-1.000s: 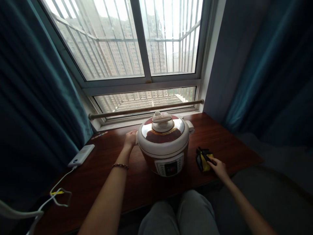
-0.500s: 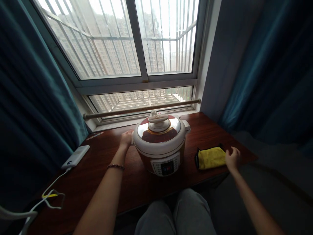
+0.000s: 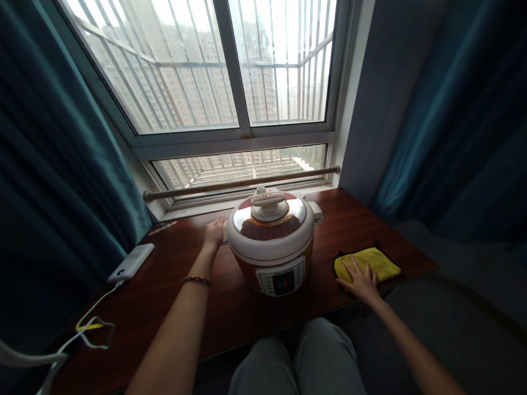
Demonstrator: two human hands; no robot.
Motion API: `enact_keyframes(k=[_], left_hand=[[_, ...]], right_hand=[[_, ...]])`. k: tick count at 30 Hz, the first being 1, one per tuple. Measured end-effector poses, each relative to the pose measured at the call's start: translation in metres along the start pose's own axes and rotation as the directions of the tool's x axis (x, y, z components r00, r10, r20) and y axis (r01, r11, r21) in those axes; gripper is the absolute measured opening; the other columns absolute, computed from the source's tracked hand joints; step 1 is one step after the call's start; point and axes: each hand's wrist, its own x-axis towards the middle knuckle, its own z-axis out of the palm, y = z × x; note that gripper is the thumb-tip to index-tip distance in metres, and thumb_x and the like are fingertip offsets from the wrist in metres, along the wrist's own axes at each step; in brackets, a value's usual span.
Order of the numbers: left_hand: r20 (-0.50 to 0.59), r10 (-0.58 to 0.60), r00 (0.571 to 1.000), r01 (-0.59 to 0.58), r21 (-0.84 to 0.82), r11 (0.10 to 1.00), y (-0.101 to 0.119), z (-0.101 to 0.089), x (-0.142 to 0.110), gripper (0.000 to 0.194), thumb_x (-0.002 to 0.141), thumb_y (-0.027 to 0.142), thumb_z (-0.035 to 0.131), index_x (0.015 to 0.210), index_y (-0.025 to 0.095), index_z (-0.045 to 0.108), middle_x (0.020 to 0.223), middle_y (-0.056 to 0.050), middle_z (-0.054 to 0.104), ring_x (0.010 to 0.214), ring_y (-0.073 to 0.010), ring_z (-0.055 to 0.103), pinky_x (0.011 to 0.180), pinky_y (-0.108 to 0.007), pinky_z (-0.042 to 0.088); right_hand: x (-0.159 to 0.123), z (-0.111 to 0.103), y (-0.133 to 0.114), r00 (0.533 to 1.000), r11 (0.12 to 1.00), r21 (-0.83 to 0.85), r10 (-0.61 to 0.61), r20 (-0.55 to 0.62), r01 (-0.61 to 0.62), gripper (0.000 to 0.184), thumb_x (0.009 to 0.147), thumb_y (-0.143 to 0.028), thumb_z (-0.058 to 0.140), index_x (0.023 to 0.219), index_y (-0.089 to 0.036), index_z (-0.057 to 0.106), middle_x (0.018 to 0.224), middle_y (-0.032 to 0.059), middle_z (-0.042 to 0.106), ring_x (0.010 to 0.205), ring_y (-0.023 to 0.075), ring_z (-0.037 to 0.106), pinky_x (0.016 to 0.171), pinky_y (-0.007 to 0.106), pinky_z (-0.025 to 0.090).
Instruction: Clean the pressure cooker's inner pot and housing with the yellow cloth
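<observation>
A white and dark red electric pressure cooker point(image 3: 272, 241) stands in the middle of a dark wooden table point(image 3: 173, 296), its lid on and its control panel facing me. My left hand point(image 3: 214, 235) is curled round the cooker's left side handle. A yellow cloth with a dark edge point(image 3: 370, 263) lies spread flat on the table to the right of the cooker. My right hand point(image 3: 360, 280) rests on the cloth's near left part with its fingers spread flat.
A white power bank point(image 3: 130, 262) lies at the table's left, with a white cable point(image 3: 88, 323) trailing toward me. Teal curtains hang on both sides. A wooden rod point(image 3: 242, 182) runs along the barred window behind. My knees point(image 3: 296, 356) are below the table's front edge.
My right hand spread the bunched yellow cloth out flat, let it go at its right end, and now lies flat on its left part. My left hand has stayed on the cooker's handle.
</observation>
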Motion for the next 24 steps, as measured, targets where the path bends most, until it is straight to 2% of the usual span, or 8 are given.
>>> enact_keyframes(k=[4, 7, 9, 11, 14, 16, 19, 24], left_hand=[[0.007, -0.003, 1.0, 0.003, -0.018, 1.0, -0.001, 0.0, 0.001, 0.033, 0.07, 0.043, 0.051, 0.063, 0.013, 0.063, 0.053, -0.001, 0.057, 0.054, -0.0157, 0.05, 0.056, -0.026, 0.04], [0.007, 0.001, 1.0, 0.0, -0.024, 1.0, -0.002, 0.0, 0.001, 0.033, 0.071, 0.042, 0.052, 0.064, 0.012, 0.064, 0.054, -0.002, 0.057, 0.055, -0.0164, 0.051, 0.056, -0.027, 0.04], [0.005, 0.001, 1.0, 0.0, -0.023, 1.0, -0.001, 0.0, 0.001, 0.033, 0.071, 0.042, 0.051, 0.064, 0.012, 0.063, 0.053, -0.002, 0.057, 0.055, -0.0168, 0.051, 0.056, -0.027, 0.04], [-0.002, -0.001, 1.0, 0.001, -0.018, 1.0, 0.0, 0.0, 0.0, 0.033, 0.072, 0.041, 0.051, 0.063, 0.012, 0.063, 0.052, -0.002, 0.056, 0.055, -0.017, 0.051, 0.056, -0.027, 0.04], [-0.014, -0.005, 1.0, 0.005, -0.011, 1.0, 0.002, 0.0, -0.001, 0.032, 0.071, 0.041, 0.052, 0.063, 0.013, 0.063, 0.053, -0.002, 0.057, 0.056, -0.0172, 0.051, 0.057, -0.027, 0.04], [-0.017, -0.008, 1.0, 0.008, -0.011, 1.0, 0.003, 0.001, -0.001, 0.032, 0.071, 0.042, 0.052, 0.063, 0.013, 0.063, 0.053, -0.002, 0.057, 0.056, -0.0171, 0.051, 0.057, -0.027, 0.04], [-0.013, -0.013, 1.0, 0.012, -0.014, 1.0, 0.005, 0.001, -0.002, 0.033, 0.07, 0.043, 0.052, 0.063, 0.012, 0.063, 0.053, -0.002, 0.057, 0.055, -0.0162, 0.05, 0.056, -0.027, 0.04], [-0.005, -0.017, 1.0, 0.017, -0.012, 1.0, 0.008, 0.0, -0.005, 0.034, 0.069, 0.043, 0.051, 0.063, 0.012, 0.063, 0.052, -0.001, 0.057, 0.053, -0.015, 0.049, 0.054, -0.025, 0.039]], right_hand=[[-0.001, -0.002, 0.042, 0.998, 0.999, -0.015, 0.036, -0.059, -0.037, 0.072, 0.068, -0.072, 0.043, 0.132, -0.04, 0.038, 0.145, 0.0004, 0.029, 0.129, 0.0449, 0.015, 0.094, 0.066, 0.017], [-0.001, -0.007, 0.048, 0.991, 0.998, 0.046, 0.039, -0.128, -0.033, 0.071, 0.065, -0.069, 0.051, 0.127, -0.034, 0.047, 0.142, 0.004, 0.034, 0.129, 0.0451, 0.018, 0.094, 0.066, 0.017], [0.001, -0.013, 0.036, 0.982, 0.986, 0.166, 0.022, -0.19, 0.01, 0.065, 0.066, -0.062, 0.055, 0.119, -0.024, 0.057, 0.136, 0.0111, 0.041, 0.126, 0.0434, 0.025, 0.096, 0.063, 0.019], [0.007, -0.016, 0.014, 0.978, 0.947, 0.305, -0.037, -0.207, 0.101, 0.05, 0.071, -0.053, 0.055, 0.106, -0.017, 0.063, 0.122, 0.015, 0.054, 0.117, 0.0362, 0.041, 0.097, 0.054, 0.028], [0.022, -0.014, -0.027, 0.977, 0.887, 0.417, -0.146, -0.157, 0.199, 0.03, 0.077, -0.042, 0.053, 0.092, -0.02, 0.066, 0.097, 0.0081, 0.065, 0.093, 0.0226, 0.058, 0.086, 0.036, 0.043], [0.033, -0.008, -0.051, 0.977, 0.873, 0.441, -0.166, -0.133, 0.208, 0.025, 0.075, -0.039, 0.056, 0.089, -0.021, 0.066, 0.091, 0.0049, 0.066, 0.085, 0.019, 0.06, 0.079, 0.03, 0.046], [0.048, 0.001, -0.073, 0.983, 0.871, 0.456, -0.146, -0.112, 0.181, 0.02, 0.072, -0.036, 0.059, 0.084, -0.021, 0.066, 0.087, 0.0042, 0.066, 0.082, 0.0188, 0.06, 0.075, 0.029, 0.045], [0.056, 0.005, -0.076, 0.993, 0.885, 0.45, -0.101, -0.069, 0.121, 0.016, 0.074, -0.034, 0.056, 0.074, -0.023, 0.068, 0.079, 0.0024, 0.067, 0.079, 0.0184, 0.06, 0.074, 0.029, 0.043]])
